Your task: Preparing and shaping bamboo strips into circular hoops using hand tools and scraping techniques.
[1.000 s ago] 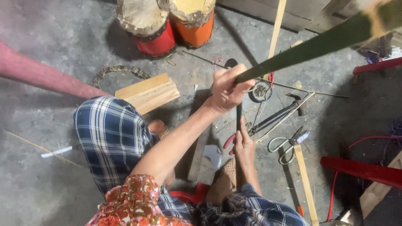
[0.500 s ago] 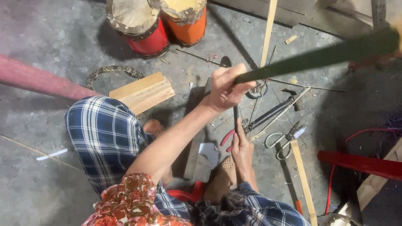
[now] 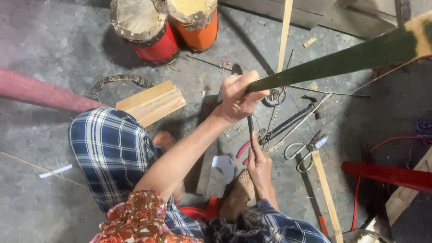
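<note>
Left hand [image 3: 237, 101] at frame center clenched around a green bamboo strip [image 3: 342, 60] running to upper right; right hand [image 3: 259, 168] below grips a knife [image 3: 250, 128].

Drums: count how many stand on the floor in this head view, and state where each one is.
2. A red drum stands at the top of the view, left of centre; an orange drum touches its right side. Both are cut off by the top edge, so more may lie beyond view.

Two drums [image 3: 139, 29] [image 3: 193, 20], one scissors [image 3: 300, 153], one hammer [image 3: 292, 119], one wood block [image 3: 150, 102].
</note>
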